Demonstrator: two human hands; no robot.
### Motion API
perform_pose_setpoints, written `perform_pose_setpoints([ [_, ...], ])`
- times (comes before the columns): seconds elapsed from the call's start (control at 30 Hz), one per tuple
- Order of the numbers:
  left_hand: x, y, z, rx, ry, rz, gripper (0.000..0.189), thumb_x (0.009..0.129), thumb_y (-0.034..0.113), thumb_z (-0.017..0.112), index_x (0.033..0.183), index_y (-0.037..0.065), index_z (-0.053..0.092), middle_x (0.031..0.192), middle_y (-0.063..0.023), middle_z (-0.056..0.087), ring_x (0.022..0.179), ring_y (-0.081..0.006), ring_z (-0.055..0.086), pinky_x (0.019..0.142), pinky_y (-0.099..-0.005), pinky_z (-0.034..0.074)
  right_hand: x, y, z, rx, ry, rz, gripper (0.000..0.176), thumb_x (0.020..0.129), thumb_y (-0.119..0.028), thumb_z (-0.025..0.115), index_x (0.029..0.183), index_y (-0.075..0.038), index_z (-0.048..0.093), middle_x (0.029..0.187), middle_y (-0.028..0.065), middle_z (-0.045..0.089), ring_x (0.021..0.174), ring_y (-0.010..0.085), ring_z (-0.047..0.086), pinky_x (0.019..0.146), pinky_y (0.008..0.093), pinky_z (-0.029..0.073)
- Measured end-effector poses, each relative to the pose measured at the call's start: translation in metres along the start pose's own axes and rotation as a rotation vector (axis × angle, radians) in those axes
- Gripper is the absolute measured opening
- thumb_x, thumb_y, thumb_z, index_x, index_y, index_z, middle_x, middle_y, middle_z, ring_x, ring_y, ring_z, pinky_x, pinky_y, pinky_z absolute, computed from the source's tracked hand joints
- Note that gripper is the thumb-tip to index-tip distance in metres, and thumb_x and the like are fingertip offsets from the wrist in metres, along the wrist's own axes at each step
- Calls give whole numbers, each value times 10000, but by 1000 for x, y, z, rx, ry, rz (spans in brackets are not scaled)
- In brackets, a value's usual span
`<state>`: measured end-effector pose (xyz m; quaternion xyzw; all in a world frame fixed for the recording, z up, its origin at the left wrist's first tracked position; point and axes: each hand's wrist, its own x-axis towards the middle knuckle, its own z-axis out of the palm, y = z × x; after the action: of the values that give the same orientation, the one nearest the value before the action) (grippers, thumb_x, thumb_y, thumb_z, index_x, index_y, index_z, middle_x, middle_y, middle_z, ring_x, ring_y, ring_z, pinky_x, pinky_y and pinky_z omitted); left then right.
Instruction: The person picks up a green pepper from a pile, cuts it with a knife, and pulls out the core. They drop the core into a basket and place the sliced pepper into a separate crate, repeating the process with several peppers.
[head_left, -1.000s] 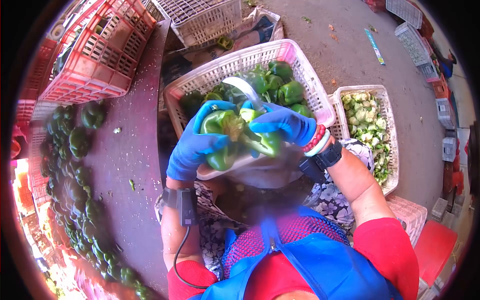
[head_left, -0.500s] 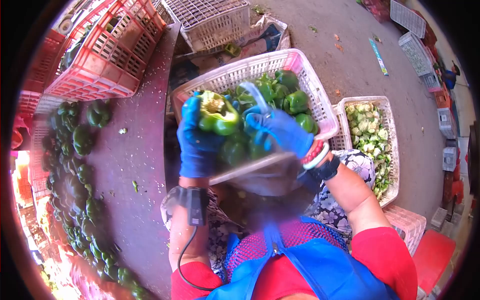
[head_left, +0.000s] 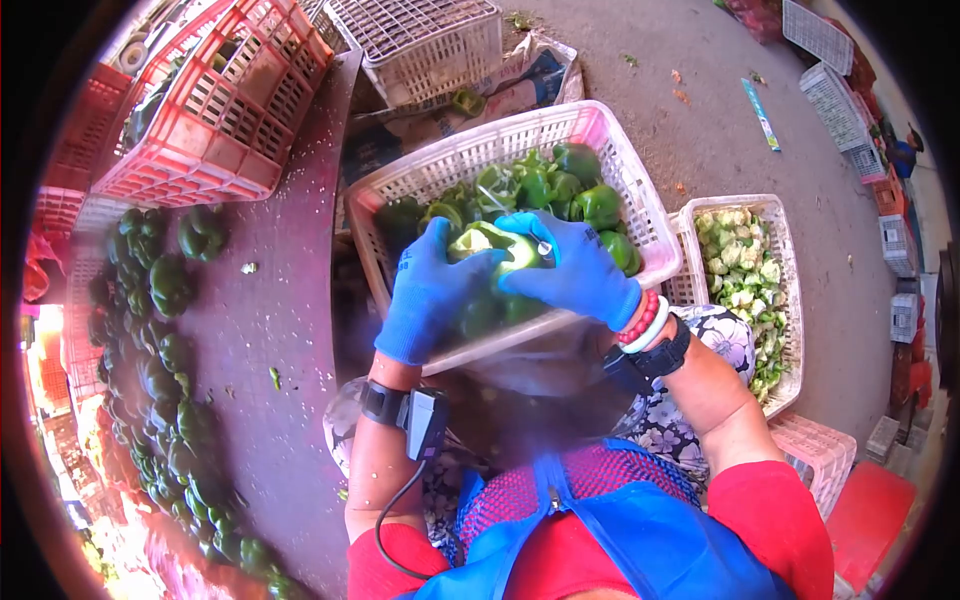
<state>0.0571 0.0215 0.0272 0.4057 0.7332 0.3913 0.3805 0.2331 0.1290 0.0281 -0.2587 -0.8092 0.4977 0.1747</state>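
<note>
Both hands wear blue gloves and meet over a pink and white basket of green peppers. My left hand grips the left side of a cut-open green pepper, whose pale inside faces up. My right hand is closed round the pepper's right side. A small metallic bit shows between its thumb and fingers, too little to name. To the right, a white basket holds pale green cut pieces.
Many whole green peppers lie along the left of a dark red surface. A red crate is at upper left, a whitish crate behind the basket. More crates line the far right edge.
My right hand has moved left to the pepper, and my left hand has shifted right and lower with it. The pepper has turned, and the hands are now together.
</note>
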Motion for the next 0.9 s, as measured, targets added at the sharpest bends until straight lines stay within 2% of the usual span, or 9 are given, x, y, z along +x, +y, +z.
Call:
perform_pose_setpoints([
  [0.17, -6, 11, -11, 366, -137, 58, 390, 796, 355, 749, 1032, 45, 730, 889, -150, 731, 755, -236, 723, 714, -356, 544, -6, -3, -7, -120, -113, -158, 553, 720, -197, 798, 1220, -32, 628, 1051, 168, 684, 916, 276, 684, 826, 358, 528],
  [0.27, -5, 5, -5, 338, -63, 126, 347, 812, 369, 693, 938, 49, 738, 798, -197, 696, 760, -356, 693, 699, -422, 535, -6, -4, -11, -2, -121, -132, 538, 726, -280, 808, 1192, -70, 640, 998, 150, 693, 902, 267, 688, 807, 349, 524],
  [0.3, -4, 6, -7, 293, -65, 104, 337, 814, 349, 679, 920, 34, 735, 778, -195, 692, 748, -346, 699, 697, -416, 535, -6, 4, -7, 82, -74, -152, 546, 739, -264, 811, 1215, -64, 634, 998, 110, 699, 904, 222, 687, 822, 337, 525],
  [0.4, 0, -10, -10, -122, -121, 77, 311, 900, 287, 649, 948, -17, 698, 737, 22, 647, 649, -46, 560, 581, -234, 456, -7, 11, 6, 573, -59, 28, 485, 795, -206, 795, 1230, -61, 635, 954, 18, 682, 819, 129, 657, 763, 288, 537],
  [0.53, 10, -34, -8, -579, -97, -80, 347, 888, 313, 681, 1041, 2, 671, 834, -5, 657, 756, -68, 604, 670, -243, 486, -8, -6, -6, 733, -112, 294, 488, 816, -167, 776, 1264, -60, 613, 901, 19, 680, 688, 81, 625, 623, 239, 517],
  [0.6, 11, -47, -1, -417, 98, 318, 295, 923, 289, 663, 1087, 45, 652, 878, -8, 657, 784, -99, 626, 704, -251, 503, -6, -6, -2, 742, -80, 282, 524, 840, -143, 751, 1323, -48, 572, 893, 15, 680, 660, 58, 601, 609, 215, 496],
  [0.7, 13, -33, 8, -843, 310, -56, 176, 987, 282, 610, 967, 111, 643, 796, 12, 625, 668, -75, 588, 606, -215, 472, -4, -3, 12, 775, 18, 284, 456, 826, -173, 776, 1241, -57, 627, 871, 26, 671, 624, 70, 617, 539, 231, 504],
  [0.8, 26, -32, 13, -646, 593, 199, 251, 1008, 348, 575, 909, 123, 624, 743, 29, 593, 593, -52, 539, 540, -199, 429, -7, -2, 29, 823, 74, 335, 450, 834, -170, 772, 1237, -44, 617, 866, 36, 672, 609, 87, 617, 536, 245, 510],
  [0.9, 25, -25, 2, -569, 714, 144, 336, 1037, 407, 496, 891, 128, 612, 729, 28, 588, 590, -53, 528, 524, -217, 424, 2, -1, 31, 834, 102, 309, 445, 856, -192, 751, 1238, -22, 598, 858, 53, 676, 585, 113, 616, 534, 258, 511],
])
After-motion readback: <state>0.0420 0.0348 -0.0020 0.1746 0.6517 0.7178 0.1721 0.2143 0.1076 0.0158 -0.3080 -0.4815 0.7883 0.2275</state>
